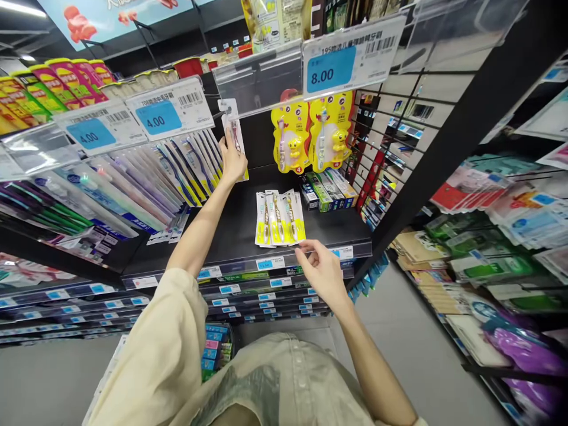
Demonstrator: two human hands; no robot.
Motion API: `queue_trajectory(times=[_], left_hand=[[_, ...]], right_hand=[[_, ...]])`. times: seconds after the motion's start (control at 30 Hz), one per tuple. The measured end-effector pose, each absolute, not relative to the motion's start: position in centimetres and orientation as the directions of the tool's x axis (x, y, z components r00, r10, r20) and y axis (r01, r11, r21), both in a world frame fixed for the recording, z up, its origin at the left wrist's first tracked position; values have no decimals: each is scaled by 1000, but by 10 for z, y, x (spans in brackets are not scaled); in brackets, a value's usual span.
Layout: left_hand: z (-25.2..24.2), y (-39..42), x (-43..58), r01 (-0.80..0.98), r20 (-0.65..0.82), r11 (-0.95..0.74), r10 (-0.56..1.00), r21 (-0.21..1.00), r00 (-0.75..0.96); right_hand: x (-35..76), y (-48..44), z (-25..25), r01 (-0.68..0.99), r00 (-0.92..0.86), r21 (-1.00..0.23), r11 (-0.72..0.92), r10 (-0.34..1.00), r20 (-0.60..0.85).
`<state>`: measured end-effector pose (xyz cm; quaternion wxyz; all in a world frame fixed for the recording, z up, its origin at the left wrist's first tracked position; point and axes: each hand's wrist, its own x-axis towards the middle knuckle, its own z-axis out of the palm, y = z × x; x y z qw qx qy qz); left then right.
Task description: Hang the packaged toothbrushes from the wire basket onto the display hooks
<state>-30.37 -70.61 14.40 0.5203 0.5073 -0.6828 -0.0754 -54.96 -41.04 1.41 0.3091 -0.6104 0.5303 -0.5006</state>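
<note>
So, biggest first: black shelf (235, 228), bare deck showing either side of the flat toothbrush packs (280, 219), front edge just past their near ends. Clear price rail (260, 74) overhead, boxes (328, 190) at back right. Flat packs lie side by side, long axes front to back, yellow ends toward the person. Right hand (323, 269): grip slightly apart, thumb and fingers just beside that group's near right corner, contact unclear. Left hand (234, 158): grip clamped on the single pack (238, 131), fingers across its front. Single pack is left of and behind the group, at the rail's left end, long axis near upright, top leaning slightly left. Hang-hole end shows above the grip, yellow end below it
</note>
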Motion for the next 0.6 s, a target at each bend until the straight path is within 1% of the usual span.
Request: queue_trajectory(times=[0.07, 0.13, 0.17, 0.23, 0.3, 0.33, 0.4, 0.47, 0.5, 0.6], left_hand=[[141, -696, -302, -641, 649, 470, -759, 607, 59], [139, -679, -303, -671, 692, 503, -722, 545, 21], [137, -667, -304, -682, 712, 530, -702, 504, -19], [134, -638, -307, -688, 713, 586, -687, 428, -141], [130, -606, -309, -689, 625, 617, -720, 379, -301], [127, -591, -310, -699, 548, 616, -748, 364, -374], [120, -565, -311, -733, 374, 586, -802, 345, -466], [110, -549, -311, -765, 233, 545, -838, 343, -493], [105, -545, -311, -776, 189, 528, -849, 344, -493], [93, -543, -313, -798, 125, 487, -870, 355, -476]], right_hand=[[-541, -422, 20, -460, -84, -838, -294, -925, 371], [-530, -433, 27, -584, -51, -754, -300, -913, 404], [-524, -439, 30, -651, -27, -705, -281, -920, 391], [-514, -448, 37, -777, 3, -597, -199, -950, 314], [-505, -455, 43, -861, 8, -495, -118, -976, 218], [-502, -458, 45, -885, 8, -457, -92, -983, 183], [-498, -463, 50, -909, 6, -411, -64, -990, 141], [-496, -466, 55, -920, 1, -390, -48, -993, 121], [-495, -467, 57, -923, 2, -382, -45, -994, 112], [-492, -468, 64, -931, 37, -359, -59, -997, 68]])
